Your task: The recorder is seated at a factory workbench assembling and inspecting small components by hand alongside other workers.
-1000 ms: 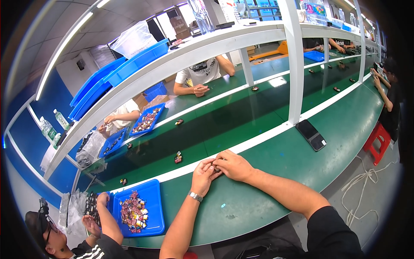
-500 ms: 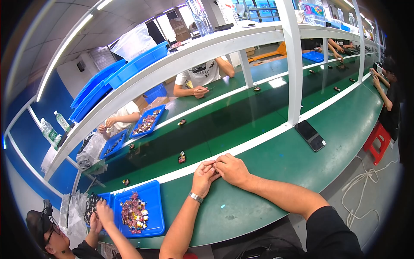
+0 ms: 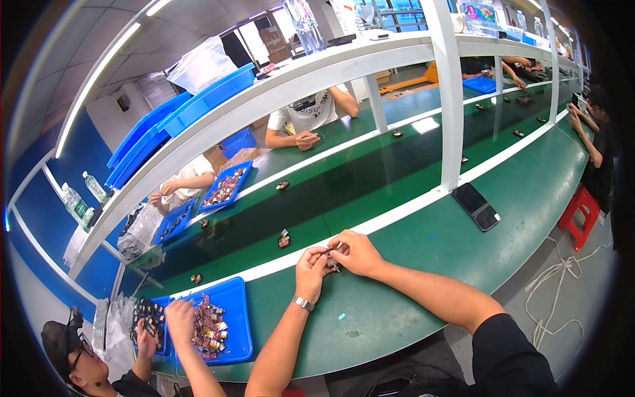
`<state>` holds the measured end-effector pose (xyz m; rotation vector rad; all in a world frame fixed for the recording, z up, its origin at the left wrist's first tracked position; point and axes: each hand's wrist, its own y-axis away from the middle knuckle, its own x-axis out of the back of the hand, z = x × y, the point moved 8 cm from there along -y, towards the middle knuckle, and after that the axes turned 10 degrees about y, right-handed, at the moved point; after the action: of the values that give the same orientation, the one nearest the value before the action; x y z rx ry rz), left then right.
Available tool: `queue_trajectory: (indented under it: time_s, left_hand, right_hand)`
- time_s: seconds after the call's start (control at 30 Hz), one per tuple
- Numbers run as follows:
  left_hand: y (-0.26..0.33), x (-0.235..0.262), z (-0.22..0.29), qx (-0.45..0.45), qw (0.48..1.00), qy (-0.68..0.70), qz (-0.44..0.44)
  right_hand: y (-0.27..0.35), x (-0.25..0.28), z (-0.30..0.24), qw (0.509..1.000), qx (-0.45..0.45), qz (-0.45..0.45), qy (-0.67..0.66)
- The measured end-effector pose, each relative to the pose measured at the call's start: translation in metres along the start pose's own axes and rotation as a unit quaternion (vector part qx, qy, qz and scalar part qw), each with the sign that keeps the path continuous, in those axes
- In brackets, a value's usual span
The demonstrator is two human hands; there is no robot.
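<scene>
My left hand (image 3: pixel 311 270) and my right hand (image 3: pixel 356 253) meet over the near edge of the green workbench (image 3: pixel 423 264), fingertips pinched together on a small dark part (image 3: pixel 331 262) held between them. A metal watch sits on my left wrist. Just beyond my hands, a small assembled piece (image 3: pixel 284 239) rides on the dark green conveyor belt (image 3: pixel 344 192). A black phone (image 3: pixel 475 206) lies flat on the bench to my right.
A blue tray (image 3: pixel 241 321) of small mixed parts sits at my left, where a neighbouring person's hand (image 3: pixel 179 315) reaches in. Other workers sit across the belt with blue trays (image 3: pixel 224 185). White shelf posts (image 3: pixel 446 99) rise from the bench. A red stool (image 3: pixel 579 205) stands at right.
My hands stay together on the small part. The neighbour's hand at left has moved onto the blue tray of parts. The piece on the belt has shifted slightly.
</scene>
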<state>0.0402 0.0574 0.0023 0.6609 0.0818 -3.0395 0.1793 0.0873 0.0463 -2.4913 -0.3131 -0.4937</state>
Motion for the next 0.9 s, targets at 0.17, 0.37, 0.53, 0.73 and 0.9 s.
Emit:
queue_trajectory:
  time_s: [0.17,0.37,0.53,0.73,0.9]
  left_hand:
    - [0.001,-0.009,0.001,-0.006,0.998,-0.001,-0.055]
    - [0.001,-0.009,0.001,-0.01,0.998,-0.002,-0.064]
    - [0.0,-0.008,0.001,-0.004,0.998,0.0,-0.068]
    - [-0.001,-0.006,-0.001,0.021,0.997,0.032,-0.06]
    - [0.0,-0.005,-0.002,0.013,0.998,-0.001,-0.057]
  right_hand:
    - [0.0,0.006,-0.001,1.0,-0.017,0.007,0.002]
    - [0.001,0.005,-0.004,1.0,0.024,-0.004,0.014]
    - [0.0,0.006,-0.01,0.998,0.06,-0.026,0.025]
    - [0.001,0.007,-0.017,0.996,0.078,-0.008,0.034]
    - [0.002,0.009,-0.023,0.994,0.1,0.002,0.043]
